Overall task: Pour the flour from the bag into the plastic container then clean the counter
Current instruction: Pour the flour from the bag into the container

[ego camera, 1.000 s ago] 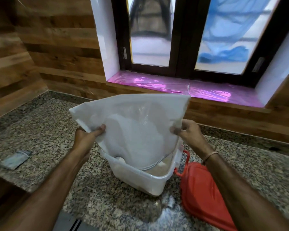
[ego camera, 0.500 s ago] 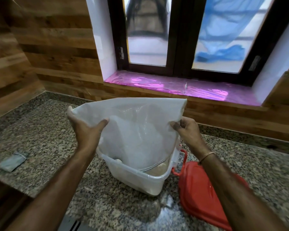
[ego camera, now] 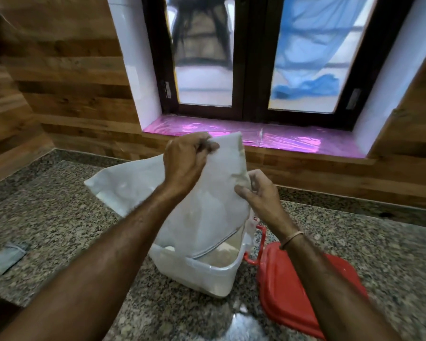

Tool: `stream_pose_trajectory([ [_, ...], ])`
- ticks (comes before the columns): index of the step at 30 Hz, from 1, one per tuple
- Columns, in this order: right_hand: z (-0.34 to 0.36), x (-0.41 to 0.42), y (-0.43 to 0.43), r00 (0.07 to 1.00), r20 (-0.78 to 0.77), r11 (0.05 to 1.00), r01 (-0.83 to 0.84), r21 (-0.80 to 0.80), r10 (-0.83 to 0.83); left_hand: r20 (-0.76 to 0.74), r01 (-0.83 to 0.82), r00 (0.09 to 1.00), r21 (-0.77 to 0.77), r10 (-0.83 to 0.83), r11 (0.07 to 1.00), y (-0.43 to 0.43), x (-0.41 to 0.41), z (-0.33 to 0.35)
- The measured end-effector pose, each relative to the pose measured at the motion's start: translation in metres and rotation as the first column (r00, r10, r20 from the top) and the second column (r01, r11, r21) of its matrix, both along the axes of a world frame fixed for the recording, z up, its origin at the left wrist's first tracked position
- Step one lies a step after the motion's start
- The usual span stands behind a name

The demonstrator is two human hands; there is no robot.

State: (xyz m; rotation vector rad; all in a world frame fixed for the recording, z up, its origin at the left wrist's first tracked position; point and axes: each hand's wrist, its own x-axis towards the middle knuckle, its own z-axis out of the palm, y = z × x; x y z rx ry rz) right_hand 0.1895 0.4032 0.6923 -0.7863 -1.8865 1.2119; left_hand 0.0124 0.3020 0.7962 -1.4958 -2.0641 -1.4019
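The bag (ego camera: 207, 205), white and semi-clear, is upended over the plastic container (ego camera: 207, 275), w/ its open mouth hanging down inside the container's rim. The left hand (ego camera: 186, 159) is raised high, fingers curled tight round the bag's top corner, bunching the plastic. The right hand (ego camera: 260, 196) sits lower, at the bag's right edge, thumb and fingers pinching that edge (fingertips look dusted pale). A thin bracelet (ego camera: 292, 238) circles the right wrist.

Flour (ego camera: 223, 253) shows in the container, a beige heap below the bag's mouth; a few white lumps lie near the rim on the left side. The container stands on the speckled granite tabletop (ego camera: 59, 217), approx. centre of view, its red handle clip (ego camera: 258, 242) sticking out on the right. The red lid (ego camera: 303, 289) lies flat on the tabletop just beside the container, right side, partly hidden under the right forearm.

Far left on the tabletop, well apart from the rest, lies a small grey packet (ego camera: 5, 258). Behind, a pink-covered window sill (ego camera: 280, 140) runs under a dark-framed window.
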Motion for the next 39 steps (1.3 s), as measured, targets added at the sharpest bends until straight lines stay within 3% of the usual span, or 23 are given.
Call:
stream_pose_trajectory([
  [5, -0.009, 0.008, -0.003, 0.985, -0.046, 0.986, 0.167, -0.019, -0.168, 0.142, 0.002, 0.990, -0.034, 0.002, 0.999, 0.005, -0.011, 0.003],
  [9, -0.005, 0.001, -0.009, 0.982, -0.070, 0.984, 0.170, -0.047, -0.173, 0.163, -0.052, 0.985, -0.043, 0.058, 0.998, 0.006, -0.008, 0.004],
  [16, -0.006, -0.003, -0.008, 0.952, 0.111, 0.959, 0.282, 0.031, -0.284, 0.195, -0.123, 0.971, -0.097, 0.140, 0.988, 0.006, -0.002, -0.002],
  [22, 0.002, 0.001, -0.012, 0.953, 0.111, 0.959, 0.284, 0.004, -0.283, 0.267, -0.179, 0.945, -0.070, 0.191, 0.981, 0.009, -0.011, -0.002],
  [26, 0.000, 0.000, -0.011, 0.912, 0.116, 0.920, 0.389, 0.055, -0.393, 0.307, -0.155, 0.938, -0.051, 0.163, 0.987, 0.007, -0.005, -0.010],
  [28, -0.003, -0.001, -0.014, 0.935, 0.091, 0.939, 0.338, 0.072, -0.343, 0.333, -0.157, 0.929, -0.034, 0.159, 0.987, 0.004, -0.007, -0.013],
  [31, -0.002, 0.001, -0.021, 0.991, -0.083, 0.988, 0.089, -0.130, -0.100, 0.324, -0.154, 0.934, -0.020, 0.152, 0.988, 0.001, -0.010, -0.013],
  [33, 0.003, 0.003, -0.023, 0.985, -0.166, 0.979, 0.011, -0.203, -0.045, 0.311, -0.150, 0.939, -0.020, 0.149, 0.988, 0.001, -0.010, -0.012],
  [39, 0.013, -0.007, -0.012, 0.986, -0.070, 0.989, 0.149, 0.014, -0.148, 0.381, -0.099, 0.920, -0.001, 0.092, 0.995, 0.001, -0.010, -0.017],
])
